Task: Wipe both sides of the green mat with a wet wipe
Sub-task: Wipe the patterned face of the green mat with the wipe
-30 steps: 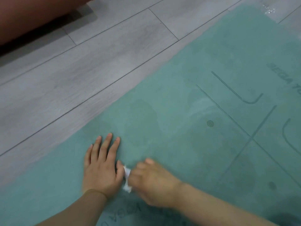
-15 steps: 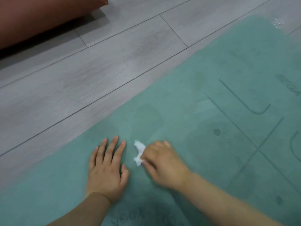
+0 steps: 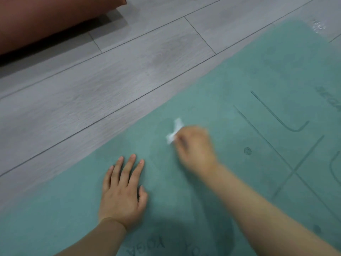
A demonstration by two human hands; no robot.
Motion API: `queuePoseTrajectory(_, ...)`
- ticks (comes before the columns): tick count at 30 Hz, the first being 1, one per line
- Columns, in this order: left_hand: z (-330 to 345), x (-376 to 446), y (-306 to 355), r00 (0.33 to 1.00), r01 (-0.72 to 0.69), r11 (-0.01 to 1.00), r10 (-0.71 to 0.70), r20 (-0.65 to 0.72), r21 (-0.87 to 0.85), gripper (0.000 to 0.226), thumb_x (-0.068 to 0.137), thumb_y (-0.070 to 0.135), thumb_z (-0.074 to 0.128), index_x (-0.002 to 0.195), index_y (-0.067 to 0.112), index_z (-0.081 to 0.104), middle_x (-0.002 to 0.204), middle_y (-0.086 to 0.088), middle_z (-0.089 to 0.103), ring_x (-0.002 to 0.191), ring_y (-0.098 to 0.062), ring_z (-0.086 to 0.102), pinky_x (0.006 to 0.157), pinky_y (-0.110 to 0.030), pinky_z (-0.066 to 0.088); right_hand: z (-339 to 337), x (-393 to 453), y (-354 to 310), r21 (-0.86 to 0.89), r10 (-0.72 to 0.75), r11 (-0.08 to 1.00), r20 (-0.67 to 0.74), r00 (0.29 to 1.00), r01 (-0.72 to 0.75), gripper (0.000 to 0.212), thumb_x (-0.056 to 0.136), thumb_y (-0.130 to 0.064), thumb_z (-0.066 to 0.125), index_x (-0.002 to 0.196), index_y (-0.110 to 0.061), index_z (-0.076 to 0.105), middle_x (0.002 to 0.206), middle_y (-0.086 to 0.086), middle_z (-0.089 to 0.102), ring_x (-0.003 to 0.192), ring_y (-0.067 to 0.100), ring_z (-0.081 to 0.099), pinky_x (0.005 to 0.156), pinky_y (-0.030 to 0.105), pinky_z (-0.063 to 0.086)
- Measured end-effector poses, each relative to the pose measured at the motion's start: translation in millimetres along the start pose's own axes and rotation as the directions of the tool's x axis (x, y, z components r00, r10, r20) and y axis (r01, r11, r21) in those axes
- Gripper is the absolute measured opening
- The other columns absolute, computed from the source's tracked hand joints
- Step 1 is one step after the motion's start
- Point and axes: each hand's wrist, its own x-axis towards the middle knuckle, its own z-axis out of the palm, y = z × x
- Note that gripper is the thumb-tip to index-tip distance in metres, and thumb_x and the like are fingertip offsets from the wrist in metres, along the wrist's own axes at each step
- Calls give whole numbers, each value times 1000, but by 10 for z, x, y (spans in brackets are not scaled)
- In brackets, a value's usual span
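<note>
The green mat [image 3: 239, 85] lies flat on the floor, printed side up with dark lines, dots and lettering. My left hand [image 3: 122, 193] rests palm down on the mat near its left edge, fingers spread. My right hand [image 3: 195, 146] is blurred with motion and presses a crumpled white wet wipe [image 3: 174, 131] against the mat, farther from me than the left hand. Only the wipe's tip sticks out past the fingers. Darker damp patches show around both hands.
Grey wood-look floor planks [image 3: 110, 76] run along the mat's left side. A reddish-brown piece of furniture [image 3: 46, 17] stands at the top left corner. A small shiny scrap [image 3: 318, 26] lies by the mat's far corner.
My right hand has swept the wipe away from me and to the right, from beside the left thumb to well past the left fingertips. The left hand has stayed flat on the mat.
</note>
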Motion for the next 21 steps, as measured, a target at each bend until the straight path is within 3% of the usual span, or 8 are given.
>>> queuePoseTrajectory(3,26,10,-9,1000,-27,1000,27,-4,12,59,78,34,39,134,16,48,151,-9,44,142,-33,33,117,-48,17,148,-507,-619,159,-510,860,289,810,485,5,82,-23,63,83,-18,64,79,3,63,75,26,55,66,36,37)
queuePoseTrajectory(5,32,9,-19,1000,-23,1000,23,-5,6,62,77,33,40,136,16,50,151,-10,45,141,-34,34,117,-49,19,126,-326,-348,155,-545,839,241,804,522,6,83,-27,61,85,-22,63,82,-2,62,79,22,52,68,35,34)
queuePoseTrajectory(8,21,7,-9,1000,-9,1000,9,2,11,67,76,33,40,140,15,53,151,-9,45,141,-34,35,117,-50,21,-58,307,401,-73,-108,992,-95,990,102,29,87,-39,48,83,-18,68,80,4,68,77,32,61,66,36,45)
queuePoseTrajectory(10,13,8,-7,1000,-7,1000,7,-3,13,67,76,33,40,140,15,53,151,-9,45,141,-33,35,117,-50,21,-302,596,920,-87,320,934,-222,921,-345,32,88,-43,51,86,-17,69,85,8,71,86,36,62,76,37,46)
queuePoseTrajectory(12,9,8,-9,1000,-6,1000,6,-7,11,67,76,32,40,140,15,53,150,-9,46,141,-33,35,117,-49,21,-388,665,1037,71,526,848,-224,820,-525,27,87,-43,57,87,-18,67,88,6,71,92,35,62,83,41,47)
queuePoseTrajectory(16,11,9,-15,1000,-18,1000,18,-6,5,67,76,32,41,139,14,54,151,-9,45,141,-34,35,117,-49,20,-7,300,54,99,79,993,-67,995,-72,30,91,-39,53,75,-17,66,72,5,67,70,30,62,64,39,48)
queuePoseTrajectory(19,29,10,-20,999,-30,999,30,-20,-15,62,75,32,42,131,11,55,151,-9,44,142,-34,34,118,-49,18,187,-263,-625,189,-381,918,182,907,348,14,88,-28,55,85,-19,66,81,2,65,74,27,56,66,37,43)
queuePoseTrajectory(21,31,2,-24,999,-26,999,25,-30,-24,61,74,32,42,128,9,58,151,-9,45,141,-34,35,117,-49,20,174,-105,-370,143,-419,904,124,899,402,10,88,-30,60,86,-22,64,80,-2,63,76,25,55,66,36,39)
